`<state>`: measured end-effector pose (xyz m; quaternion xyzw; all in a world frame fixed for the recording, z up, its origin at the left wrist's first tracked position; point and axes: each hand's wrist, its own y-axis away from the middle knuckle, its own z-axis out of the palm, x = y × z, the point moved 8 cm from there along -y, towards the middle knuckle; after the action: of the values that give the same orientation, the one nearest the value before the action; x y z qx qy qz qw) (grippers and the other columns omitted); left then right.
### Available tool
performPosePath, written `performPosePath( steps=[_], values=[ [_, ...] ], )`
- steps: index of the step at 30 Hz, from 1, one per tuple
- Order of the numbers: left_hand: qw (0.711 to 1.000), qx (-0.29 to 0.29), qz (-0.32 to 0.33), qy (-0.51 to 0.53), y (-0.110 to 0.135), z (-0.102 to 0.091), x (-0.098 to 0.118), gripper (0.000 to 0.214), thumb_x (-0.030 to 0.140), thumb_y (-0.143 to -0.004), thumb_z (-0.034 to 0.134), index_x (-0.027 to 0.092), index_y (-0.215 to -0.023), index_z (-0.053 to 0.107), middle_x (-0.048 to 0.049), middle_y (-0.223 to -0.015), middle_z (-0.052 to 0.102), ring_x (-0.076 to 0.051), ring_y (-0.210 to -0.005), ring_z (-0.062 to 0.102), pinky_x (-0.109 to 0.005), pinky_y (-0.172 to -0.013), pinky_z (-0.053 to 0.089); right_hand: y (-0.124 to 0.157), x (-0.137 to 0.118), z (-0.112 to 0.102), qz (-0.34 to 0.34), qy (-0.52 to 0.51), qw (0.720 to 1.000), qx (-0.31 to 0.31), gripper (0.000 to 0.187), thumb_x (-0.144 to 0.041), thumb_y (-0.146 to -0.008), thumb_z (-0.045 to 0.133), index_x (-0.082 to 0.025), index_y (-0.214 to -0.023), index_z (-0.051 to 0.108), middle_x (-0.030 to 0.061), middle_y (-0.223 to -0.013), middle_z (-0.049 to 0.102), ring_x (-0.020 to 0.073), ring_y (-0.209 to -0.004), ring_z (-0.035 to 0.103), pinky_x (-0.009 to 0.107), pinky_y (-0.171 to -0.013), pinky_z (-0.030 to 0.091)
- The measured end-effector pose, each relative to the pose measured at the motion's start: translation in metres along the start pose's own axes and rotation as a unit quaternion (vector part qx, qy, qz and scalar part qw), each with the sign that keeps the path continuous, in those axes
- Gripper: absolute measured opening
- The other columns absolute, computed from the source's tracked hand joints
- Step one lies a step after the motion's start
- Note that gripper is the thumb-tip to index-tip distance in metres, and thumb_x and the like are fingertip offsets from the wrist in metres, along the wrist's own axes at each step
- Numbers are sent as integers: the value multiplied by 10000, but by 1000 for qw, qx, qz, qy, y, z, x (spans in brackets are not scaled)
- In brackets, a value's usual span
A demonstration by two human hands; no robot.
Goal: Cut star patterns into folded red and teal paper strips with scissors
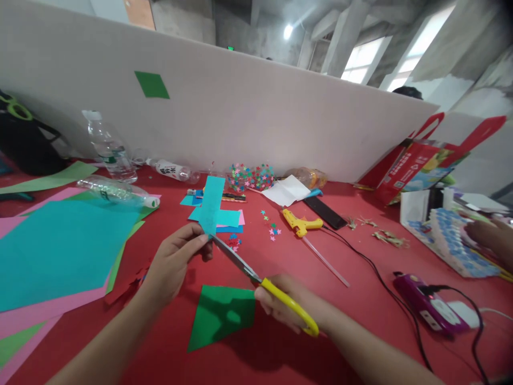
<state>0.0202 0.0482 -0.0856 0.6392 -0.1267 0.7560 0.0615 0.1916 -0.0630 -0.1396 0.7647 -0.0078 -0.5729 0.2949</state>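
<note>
Between thumb and fingers, my left hand (176, 256) pinches the lower end of a turquoise paper strip (214, 198), which stands up from the fingertips. My right hand (284, 302) grips yellow-handled scissors (276, 294). Their blade tips meet the strip's lower edge by my left fingertips. Below the scissors a green paper piece (218, 321) lies flat, with the shadow of my hands on it. Behind the strip are more turquoise and blue paper pieces (230, 218). Small star shapes (272, 227) are scattered to the right.
Large coloured sheets (60, 246) cover the left side, with a plastic bottle (116, 191) on them. A yellow glue gun (300, 222), its cord and a purple power strip (433, 305) lie to the right. Another person's hand (489, 238) is at far right. A white partition (240, 107) stands behind.
</note>
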Motion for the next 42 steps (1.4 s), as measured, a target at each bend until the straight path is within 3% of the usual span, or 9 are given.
performPosePath(
  steps=[4, 16, 21, 27, 35, 42],
  values=[
    [1000, -13, -5, -13, 1, 2, -2, 107, 239, -792, 626, 196, -696, 609, 19, -596, 601, -126, -573, 547, -241, -575, 447, 0, 3, -1, -20, 3, 1000, 7, 415, -529, -885, 473, -183, -656, 465, -84, -454, 384, 46, -290, 359, 146, -269, 274],
    [1000, -9, -16, -6, 2, 2, -5, 125, 250, -782, 632, 195, -673, 602, 26, -573, 591, -118, -555, 535, -225, -551, 429, -5, 14, 0, 6, 12, 1000, 5, 455, -593, -864, 460, -196, -641, 451, -89, -403, 346, 71, -284, 360, 176, -266, 284],
    [1000, -13, -14, -5, 1, 1, -7, 131, 254, -781, 636, 192, -674, 592, 22, -587, 596, -124, -561, 538, -235, -562, 432, -6, 11, -2, -20, 17, 1000, 14, 506, -667, -844, 440, -201, -648, 440, -83, -428, 351, 71, -289, 352, 180, -264, 251],
    [1000, -25, -18, 1, 1, 3, -8, 149, 260, -792, 625, 181, -676, 577, 21, -575, 584, -121, -553, 535, -237, -558, 427, -6, 13, -1, -9, 31, 999, 28, 479, -630, -860, 442, -201, -647, 444, -88, -427, 337, 63, -275, 336, 182, -261, 267],
    [999, -32, 6, -10, 3, 5, -7, 173, 265, -817, 600, 188, -665, 569, 15, -597, 602, -127, -572, 538, -253, -596, 427, -6, 6, -1, -67, -5, 998, 6, 525, -681, -835, 445, -188, -654, 444, -105, -376, 327, 45, -265, 311, 152, -272, 249],
    [1000, -25, 13, -2, 5, 5, -5, 194, 289, -822, 590, 181, -661, 601, 5, -591, 599, -132, -566, 544, -264, -590, 432, -6, 9, -1, -71, -12, 997, -2, 537, -695, -825, 457, -184, -657, 452, -101, -369, 343, 46, -268, 332, 147, -277, 232]
  ],
)
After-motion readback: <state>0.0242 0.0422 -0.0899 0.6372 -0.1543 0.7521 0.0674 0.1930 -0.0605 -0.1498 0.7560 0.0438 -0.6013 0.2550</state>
